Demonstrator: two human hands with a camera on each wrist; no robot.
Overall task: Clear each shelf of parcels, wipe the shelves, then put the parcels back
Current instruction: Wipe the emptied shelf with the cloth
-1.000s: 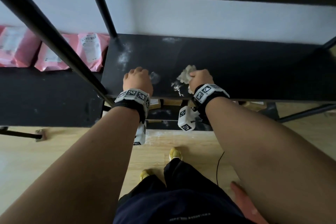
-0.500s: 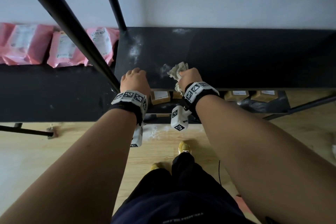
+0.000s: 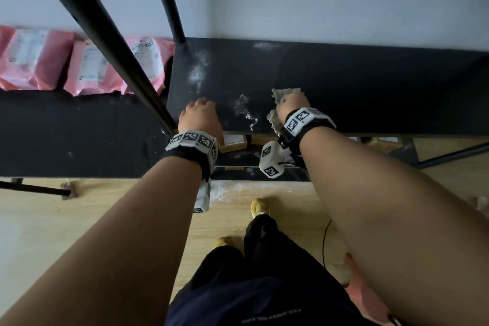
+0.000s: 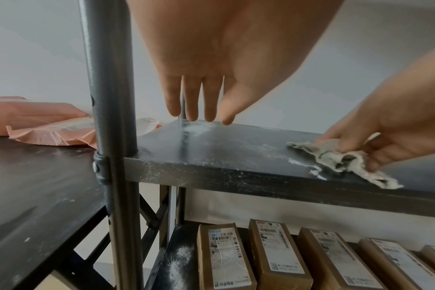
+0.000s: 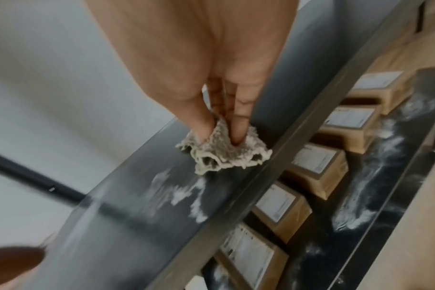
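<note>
A black shelf [image 3: 370, 87] streaked with white powder [image 3: 197, 71] runs across the head view, bare of parcels. My right hand [image 3: 291, 103] grips a crumpled grey-white cloth [image 5: 224, 155] and presses it on the shelf near the front edge, beside a powder smear [image 3: 246, 111]. The same cloth [image 4: 340, 160] shows in the left wrist view with one corner over the shelf's edge. My left hand [image 3: 199, 116] rests at the shelf's front left corner with straight fingers [image 4: 194, 102], holding nothing.
Pink mailer parcels [image 3: 87, 69] lie on a neighbouring dark shelf [image 3: 79, 135] to the left. Brown cardboard parcels [image 4: 273, 255] stand in a row on the lower shelf. A black upright post [image 3: 105, 34] rises by my left hand. Wooden floor [image 3: 79, 219] lies below.
My right hand has slid the cloth to the right and a little farther onto the shelf, leaving a powder smear behind. The left hand stays at the corner.
</note>
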